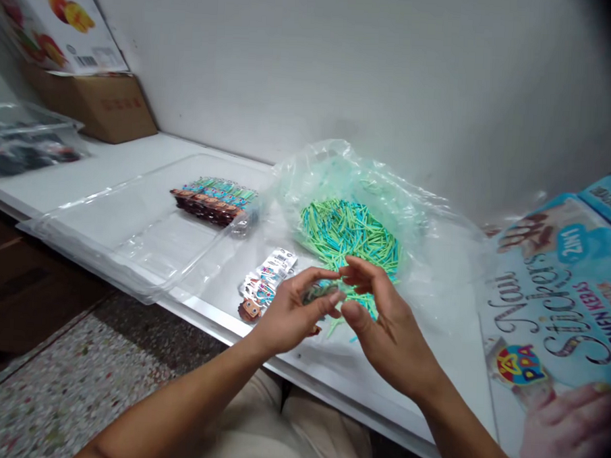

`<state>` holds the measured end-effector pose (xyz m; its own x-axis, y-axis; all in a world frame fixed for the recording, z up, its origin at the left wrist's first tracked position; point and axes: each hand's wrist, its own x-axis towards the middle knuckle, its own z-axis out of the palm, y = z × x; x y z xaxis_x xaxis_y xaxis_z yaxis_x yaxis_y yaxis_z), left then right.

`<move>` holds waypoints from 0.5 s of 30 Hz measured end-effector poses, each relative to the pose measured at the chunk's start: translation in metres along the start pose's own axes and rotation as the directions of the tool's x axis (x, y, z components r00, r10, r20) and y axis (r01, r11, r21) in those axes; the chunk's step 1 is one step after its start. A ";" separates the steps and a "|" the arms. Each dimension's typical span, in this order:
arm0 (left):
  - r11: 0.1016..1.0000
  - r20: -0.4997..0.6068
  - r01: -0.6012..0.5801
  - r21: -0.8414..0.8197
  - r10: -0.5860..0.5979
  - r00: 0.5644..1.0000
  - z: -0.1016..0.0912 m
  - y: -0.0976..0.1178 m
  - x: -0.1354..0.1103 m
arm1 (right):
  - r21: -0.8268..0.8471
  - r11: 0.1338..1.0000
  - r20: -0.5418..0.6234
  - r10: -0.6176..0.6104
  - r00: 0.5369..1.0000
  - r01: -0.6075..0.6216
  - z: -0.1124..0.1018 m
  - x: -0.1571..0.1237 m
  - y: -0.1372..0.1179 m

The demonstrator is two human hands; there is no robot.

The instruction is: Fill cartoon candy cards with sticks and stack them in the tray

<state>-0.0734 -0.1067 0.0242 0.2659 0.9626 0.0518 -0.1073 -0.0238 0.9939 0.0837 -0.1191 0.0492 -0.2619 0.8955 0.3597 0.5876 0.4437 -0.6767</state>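
Observation:
My left hand (301,308) pinches a small clear-and-greenish packet (323,292) between thumb and fingers; much of it is hidden. Close by on the right, my right hand (382,320) has its thumb and curved fingers apart, with nothing visible between them. Beyond both hands, a clear plastic bag (333,164) lies open with many thin green and blue sticks (353,231) in it, some spilling towards the hands. Beside my left hand are flat printed packets (267,285) bearing a cartoon face.
To the left, a clear plastic tray (147,249) holds a stack of filled packets (213,201). A cardboard box (108,105) and another clear container (30,143) stand farther left. Printed "Nail Stickers" packaging (560,301) lies on the right. The white table's front edge (300,360) runs below my hands.

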 end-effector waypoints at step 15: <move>0.926 0.022 0.130 -0.355 -0.131 0.991 -0.006 0.006 0.009 | 0.295 0.939 0.212 0.117 0.970 -0.178 0.027 -0.019 0.020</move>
<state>-0.0772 -0.0970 0.0304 0.2985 0.9514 -0.0763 -0.4049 0.1986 0.8925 0.0796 -0.1264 0.0120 -0.3477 0.9280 0.1335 0.3724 0.2674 -0.8887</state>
